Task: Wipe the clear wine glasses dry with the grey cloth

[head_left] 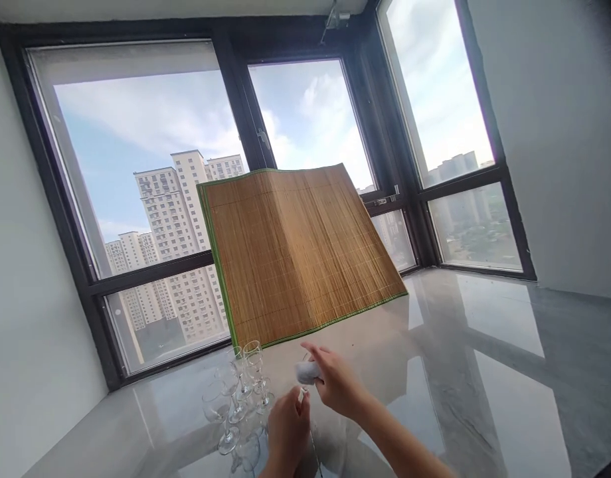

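My right hand [337, 384] pinches a small wad of white cloth [306, 372], its index finger stretched out over the top. Just below it, my left hand [288, 426] is closed in a fist around the stem of what looks like a wine glass [303, 394]. Most of that glass is hidden by the cloth and my fingers. To the left of my hands, several clear stemmed glasses [228, 437] stand upright, close together, on the glossy grey surface [385, 425].
A folded bamboo mat [305, 252] with green edging stands propped against the dark-framed windows [151, 272] behind my hands. White walls [559, 153] flank the windows, and tall buildings [180, 206] show outside. The surface reflects the windows.
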Demonstrator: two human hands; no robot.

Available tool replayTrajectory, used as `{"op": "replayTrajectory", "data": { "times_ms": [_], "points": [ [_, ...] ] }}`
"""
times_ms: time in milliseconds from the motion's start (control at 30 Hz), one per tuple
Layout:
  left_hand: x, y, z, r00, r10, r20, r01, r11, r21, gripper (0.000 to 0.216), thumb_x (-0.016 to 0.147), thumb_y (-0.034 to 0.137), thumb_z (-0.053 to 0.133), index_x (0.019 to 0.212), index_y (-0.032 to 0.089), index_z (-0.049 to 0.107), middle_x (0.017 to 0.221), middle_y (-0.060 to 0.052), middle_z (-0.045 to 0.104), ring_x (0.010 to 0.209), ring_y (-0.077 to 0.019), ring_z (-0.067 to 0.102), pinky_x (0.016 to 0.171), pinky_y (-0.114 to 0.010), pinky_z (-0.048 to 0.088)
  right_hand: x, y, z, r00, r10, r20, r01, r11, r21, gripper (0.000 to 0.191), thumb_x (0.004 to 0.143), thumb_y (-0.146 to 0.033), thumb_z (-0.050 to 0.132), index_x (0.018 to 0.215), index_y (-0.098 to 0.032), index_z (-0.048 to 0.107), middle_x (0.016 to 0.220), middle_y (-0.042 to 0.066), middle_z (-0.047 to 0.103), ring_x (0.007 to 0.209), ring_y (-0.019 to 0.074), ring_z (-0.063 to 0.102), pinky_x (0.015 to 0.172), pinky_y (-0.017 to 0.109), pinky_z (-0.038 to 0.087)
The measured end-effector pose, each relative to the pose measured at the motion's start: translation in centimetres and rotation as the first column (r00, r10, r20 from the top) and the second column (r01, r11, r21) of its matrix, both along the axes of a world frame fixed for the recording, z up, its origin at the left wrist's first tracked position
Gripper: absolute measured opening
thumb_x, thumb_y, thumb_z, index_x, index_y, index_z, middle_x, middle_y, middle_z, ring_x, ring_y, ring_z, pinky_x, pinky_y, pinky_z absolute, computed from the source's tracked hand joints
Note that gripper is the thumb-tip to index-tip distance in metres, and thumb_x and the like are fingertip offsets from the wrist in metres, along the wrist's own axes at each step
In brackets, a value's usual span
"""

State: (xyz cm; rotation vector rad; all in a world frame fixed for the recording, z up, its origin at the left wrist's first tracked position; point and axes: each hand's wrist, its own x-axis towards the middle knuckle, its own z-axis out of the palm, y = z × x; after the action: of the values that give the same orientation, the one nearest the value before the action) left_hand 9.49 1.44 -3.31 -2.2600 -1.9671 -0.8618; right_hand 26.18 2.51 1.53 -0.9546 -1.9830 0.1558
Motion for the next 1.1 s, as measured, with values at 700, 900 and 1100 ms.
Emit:
{"op": "replayTrajectory", "data": {
  "times_ms": [700, 900, 1100],
  "points": [
    [-0.8, 0.3, 0.3, 0.990, -0.139, -0.017, 0.140, 0.985, 0.098, 0.022, 0.086, 0.027, 0.053, 0.081, 0.022, 0.074, 0.082, -0.005, 0.072, 0.086, -0.0234, 0.061, 0.081, -0.033, 0.040, 2.3, 4.3, -5.1, 0.963, -0.184, -0.198, 0.127, 0.955, -0.268, 0.087, 0.061, 0.002, 0.042, 0.144, -0.020, 0.030, 0.091, 0.000, 0.061, 0.081, 0.0160, 0.056, 0.077, 0.026, 0.040],
    [-0.6, -0.3, 0.8, 0.994, -0.106, -0.029, 0.108, 0.991, 0.079, 0.025, 0.082, 0.020, 0.053, 0.091, 0.024, 0.077, 0.088, -0.004, 0.073, 0.092, -0.0240, 0.060, 0.086, -0.034, 0.039, 2.5, 3.1, -4.3, 0.992, -0.078, -0.098, 0.047, 0.956, -0.289, 0.095, 0.055, 0.000, 0.044, 0.147, -0.019, 0.030, 0.089, 0.000, 0.061, 0.081, 0.0163, 0.055, 0.076, 0.026, 0.038],
    [-0.8, -0.1, 0.7, 0.995, -0.091, -0.029, 0.094, 0.992, 0.083, 0.031, 0.082, 0.013, 0.047, 0.086, 0.023, 0.076, 0.082, -0.003, 0.070, 0.090, -0.0227, 0.058, 0.081, -0.031, 0.039, 2.2, 3.1, -4.5, 0.996, -0.022, -0.088, -0.008, 0.947, -0.322, 0.103, 0.058, -0.001, 0.046, 0.154, -0.021, 0.012, 0.080, -0.003, 0.056, 0.073, 0.0145, 0.052, 0.070, 0.024, 0.036]
  ]
}}
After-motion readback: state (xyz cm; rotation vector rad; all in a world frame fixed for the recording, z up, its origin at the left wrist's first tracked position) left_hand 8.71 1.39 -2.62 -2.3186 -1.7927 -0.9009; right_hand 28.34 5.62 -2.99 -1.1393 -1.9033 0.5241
